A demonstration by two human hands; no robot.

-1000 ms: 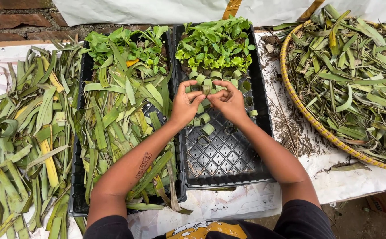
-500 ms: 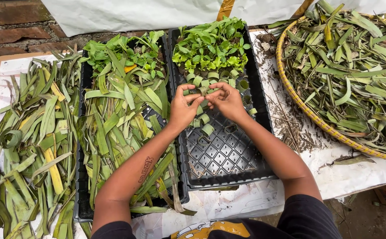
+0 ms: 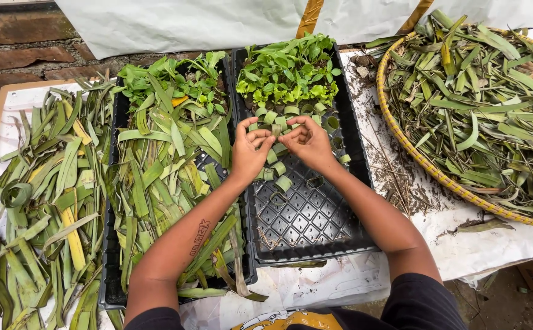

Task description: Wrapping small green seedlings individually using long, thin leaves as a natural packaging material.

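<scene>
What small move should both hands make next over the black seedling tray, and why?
Probably lower the small green leaf ring, pinched between left hand and right hand, into an open cell of the black plastic seedling tray: finished rings sit in rows beside it, nearer cells are bare.

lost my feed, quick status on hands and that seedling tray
Left hand and right hand together pinching a leaf ring. Black seedling tray part filled, front cells bare. Nothing in the way.

The round woven basket of long leaves is cut off at the right edge; the hands' fingertips hide whatever they pinch.
</scene>
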